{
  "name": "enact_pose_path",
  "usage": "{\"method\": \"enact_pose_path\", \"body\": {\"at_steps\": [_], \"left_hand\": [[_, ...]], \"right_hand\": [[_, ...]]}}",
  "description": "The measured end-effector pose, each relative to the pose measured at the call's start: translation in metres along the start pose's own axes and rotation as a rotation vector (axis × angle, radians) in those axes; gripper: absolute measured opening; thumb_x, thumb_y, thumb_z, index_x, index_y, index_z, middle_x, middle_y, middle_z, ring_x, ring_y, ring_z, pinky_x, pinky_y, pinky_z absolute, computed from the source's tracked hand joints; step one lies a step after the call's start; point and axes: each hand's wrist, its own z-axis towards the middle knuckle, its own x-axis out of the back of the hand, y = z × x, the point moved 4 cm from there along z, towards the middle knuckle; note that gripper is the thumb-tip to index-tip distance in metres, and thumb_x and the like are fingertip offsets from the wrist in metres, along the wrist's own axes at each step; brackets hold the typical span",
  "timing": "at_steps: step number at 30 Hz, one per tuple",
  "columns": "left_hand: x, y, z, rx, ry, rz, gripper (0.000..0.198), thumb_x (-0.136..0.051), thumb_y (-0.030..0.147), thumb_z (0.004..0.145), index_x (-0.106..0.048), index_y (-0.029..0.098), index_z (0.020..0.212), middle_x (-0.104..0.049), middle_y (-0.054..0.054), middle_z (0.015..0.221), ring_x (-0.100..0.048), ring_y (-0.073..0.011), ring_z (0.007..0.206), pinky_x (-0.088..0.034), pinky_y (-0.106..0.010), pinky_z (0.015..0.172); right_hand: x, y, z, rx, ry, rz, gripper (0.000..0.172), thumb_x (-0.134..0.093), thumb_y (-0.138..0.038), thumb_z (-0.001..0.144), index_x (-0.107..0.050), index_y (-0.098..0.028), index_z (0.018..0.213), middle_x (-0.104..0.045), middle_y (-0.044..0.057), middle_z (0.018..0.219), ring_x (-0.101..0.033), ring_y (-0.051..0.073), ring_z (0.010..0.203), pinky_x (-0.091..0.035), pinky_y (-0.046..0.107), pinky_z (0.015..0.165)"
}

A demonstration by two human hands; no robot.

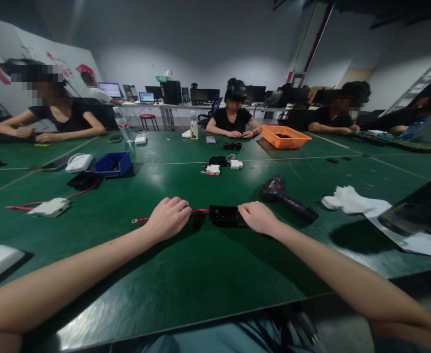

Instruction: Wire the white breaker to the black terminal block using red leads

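My left hand (169, 218) is curled shut around a red wire (199, 211) whose free end with a metal lug (136, 221) pokes out to the left. The wire runs right into a small black box (224, 215) lying on the green table (200, 274). My right hand (257, 217) is closed on the box's right end, fingers bent over it. Both forearms stretch forward from the table's near edge.
A black power screwdriver (287, 197) lies right of my hands, white gloves (342, 198) and paper beyond. A blue bin (113, 163), white modules (51, 207) and an orange tray (286, 137) sit farther off. Several other people sit around the table's far side.
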Motion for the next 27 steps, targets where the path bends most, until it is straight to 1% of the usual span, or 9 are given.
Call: {"method": "enact_pose_path", "body": {"at_steps": [3,5,7,11,13,15,17,23,27], "left_hand": [[0.000,0.000,0.000,0.003,-0.008,0.001,0.018,-0.052,0.023,0.095,-0.069,0.019,0.100,-0.067,-0.008,0.100,-0.058,-0.0222,0.088,-0.039,-0.038,0.069],[0.001,0.000,0.000,0.006,-0.009,-0.005,0.018,-0.051,0.023,0.095,-0.069,0.019,0.100,-0.068,-0.008,0.101,-0.058,-0.0222,0.089,-0.039,-0.037,0.070],[0.001,0.000,0.000,0.007,-0.005,-0.014,0.019,-0.051,0.023,0.095,-0.069,0.019,0.101,-0.068,-0.009,0.100,-0.058,-0.0223,0.089,-0.039,-0.037,0.070],[0.001,0.000,0.001,0.011,-0.004,-0.018,0.018,-0.052,0.023,0.095,-0.068,0.019,0.099,-0.068,-0.009,0.100,-0.058,-0.0227,0.090,-0.038,-0.037,0.070],[0.001,0.001,0.001,0.012,-0.004,-0.026,0.017,-0.052,0.023,0.095,-0.068,0.019,0.098,-0.068,-0.009,0.099,-0.058,-0.0227,0.089,-0.038,-0.037,0.069],[0.002,0.001,0.001,0.009,-0.002,-0.034,0.017,-0.052,0.023,0.095,-0.068,0.019,0.098,-0.068,-0.009,0.099,-0.058,-0.0224,0.088,-0.038,-0.036,0.069],[0.002,0.001,0.001,0.004,-0.003,-0.028,0.018,-0.051,0.023,0.096,-0.068,0.019,0.099,-0.068,-0.009,0.099,-0.058,-0.0223,0.088,-0.038,-0.036,0.069],[0.001,0.001,0.000,-0.002,-0.010,-0.002,0.019,-0.050,0.025,0.097,-0.068,0.019,0.099,-0.068,-0.009,0.101,-0.058,-0.0225,0.089,-0.038,-0.037,0.070],[0.001,0.000,0.001,0.002,-0.010,-0.013,0.018,-0.051,0.024,0.096,-0.068,0.019,0.098,-0.068,-0.009,0.100,-0.059,-0.0225,0.089,-0.038,-0.037,0.070]], "right_hand": [[0.006,0.002,0.000,0.001,0.004,-0.093,0.065,-0.022,-0.042,0.106,-0.057,-0.019,0.056,-0.065,0.008,0.061,-0.058,0.016,0.056,-0.032,0.030,0.057],[0.015,0.007,0.001,-0.004,0.027,-0.189,0.066,-0.021,-0.042,0.105,-0.060,-0.019,0.057,-0.067,0.010,0.064,-0.061,0.018,0.058,-0.034,0.031,0.059],[0.025,0.016,0.003,-0.005,0.036,-0.282,0.057,-0.029,-0.040,0.104,-0.064,-0.018,0.064,-0.069,0.011,0.069,-0.063,0.020,0.061,-0.036,0.031,0.060],[0.037,0.038,0.002,-0.009,-0.022,-0.400,0.023,-0.052,-0.035,0.091,-0.065,-0.018,0.082,-0.071,0.011,0.077,-0.064,0.024,0.066,-0.035,0.032,0.060],[0.036,0.046,0.001,-0.002,-0.092,-0.380,0.016,-0.058,-0.034,0.087,-0.063,-0.019,0.087,-0.071,0.011,0.079,-0.065,0.025,0.068,-0.033,0.031,0.059],[0.032,0.051,0.000,0.005,-0.161,-0.337,0.017,-0.061,-0.035,0.083,-0.061,-0.020,0.090,-0.071,0.010,0.081,-0.064,0.024,0.069,-0.032,0.030,0.057],[0.029,0.053,0.000,0.024,-0.191,-0.290,0.016,-0.061,-0.032,0.081,-0.059,-0.020,0.091,-0.070,0.008,0.081,-0.063,0.022,0.068,-0.032,0.030,0.056],[0.023,0.053,0.007,0.132,-0.160,-0.148,0.015,-0.057,-0.017,0.079,-0.059,-0.020,0.093,-0.067,0.002,0.075,-0.059,0.017,0.064,-0.035,0.026,0.058],[0.017,0.049,0.012,0.226,-0.045,-0.072,0.023,-0.053,-0.015,0.085,-0.063,-0.018,0.105,-0.068,0.005,0.089,-0.060,0.016,0.073,-0.041,0.026,0.067]]}}
